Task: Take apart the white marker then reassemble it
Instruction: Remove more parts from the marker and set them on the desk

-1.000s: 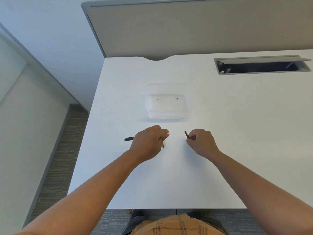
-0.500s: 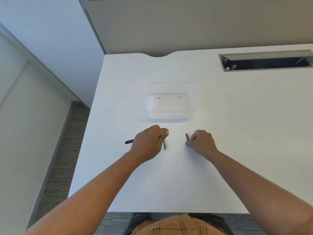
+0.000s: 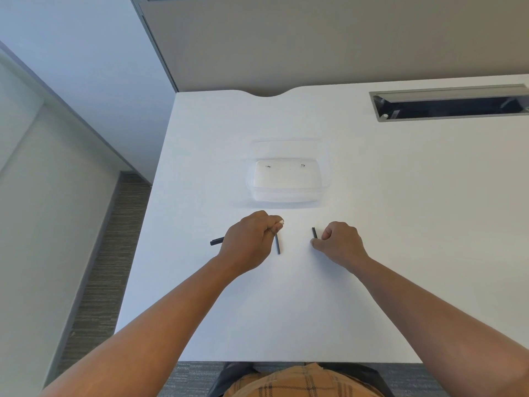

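My left hand point(image 3: 248, 242) is curled into a fist on the white desk point(image 3: 286, 305). Its thumb and forefinger pinch the top end of a thin dark rod point(image 3: 277, 245), which points down toward me onto the desk. A black marker end point(image 3: 216, 241) sticks out to the left from behind this hand; whether it is held or lies on the desk I cannot tell. My right hand point(image 3: 341, 244) is curled too, its fingertips on the near end of a short dark piece point(image 3: 314, 233) that lies almost flat. Any white marker body is hidden.
A clear plastic tray point(image 3: 287, 193) stands on the desk just beyond my hands. A cable slot point(image 3: 452, 106) is cut into the desk at the far right. A grey partition rises behind the desk, and the desk's left edge drops to carpet.
More of the thin rod shows below my left fingers than before. The short piece at my right hand has come down from a tilt to lie nearly flat. The camera has shifted slightly.
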Demonstrator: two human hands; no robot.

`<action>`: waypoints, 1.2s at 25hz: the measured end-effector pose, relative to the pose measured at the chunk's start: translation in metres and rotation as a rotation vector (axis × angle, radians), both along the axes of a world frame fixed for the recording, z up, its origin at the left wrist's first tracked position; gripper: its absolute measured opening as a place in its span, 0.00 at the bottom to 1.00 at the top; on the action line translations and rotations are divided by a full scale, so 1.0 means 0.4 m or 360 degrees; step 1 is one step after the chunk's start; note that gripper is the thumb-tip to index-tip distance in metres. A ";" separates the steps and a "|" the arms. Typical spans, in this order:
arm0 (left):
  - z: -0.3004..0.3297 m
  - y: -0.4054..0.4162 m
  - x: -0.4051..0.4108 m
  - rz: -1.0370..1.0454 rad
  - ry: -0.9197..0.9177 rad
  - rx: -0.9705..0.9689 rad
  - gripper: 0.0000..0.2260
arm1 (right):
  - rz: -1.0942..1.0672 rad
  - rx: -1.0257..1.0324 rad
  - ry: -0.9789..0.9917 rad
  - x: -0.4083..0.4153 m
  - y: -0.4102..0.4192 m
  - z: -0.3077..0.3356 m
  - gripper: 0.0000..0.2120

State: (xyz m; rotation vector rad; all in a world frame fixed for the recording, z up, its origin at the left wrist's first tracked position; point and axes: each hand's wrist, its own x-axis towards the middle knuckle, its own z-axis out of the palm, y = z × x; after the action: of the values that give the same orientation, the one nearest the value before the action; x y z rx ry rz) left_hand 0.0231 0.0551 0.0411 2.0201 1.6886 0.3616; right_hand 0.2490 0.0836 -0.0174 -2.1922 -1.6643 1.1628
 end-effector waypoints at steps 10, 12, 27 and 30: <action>0.006 -0.003 0.003 -0.0022 -0.0029 0.0002 0.15 | 0.0009 0.0043 -0.0013 -0.003 -0.011 -0.005 0.13; 0.005 -0.001 0.001 -0.0021 -0.0096 -0.0035 0.16 | -0.0011 0.0051 0.0004 -0.001 -0.014 -0.006 0.12; 0.033 0.010 0.038 0.1351 -0.2278 -0.1086 0.08 | 0.0318 0.0376 0.0858 -0.065 -0.128 0.068 0.33; 0.020 0.005 0.051 0.1404 -0.2368 -0.1096 0.06 | 0.0382 0.0479 0.0994 -0.080 -0.144 0.090 0.33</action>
State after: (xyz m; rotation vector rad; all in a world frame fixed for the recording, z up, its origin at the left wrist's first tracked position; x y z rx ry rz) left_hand 0.0435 0.0572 0.0490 0.1119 1.1874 1.0216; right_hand 0.2169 0.0259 0.0185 -1.2935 -1.6905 1.3592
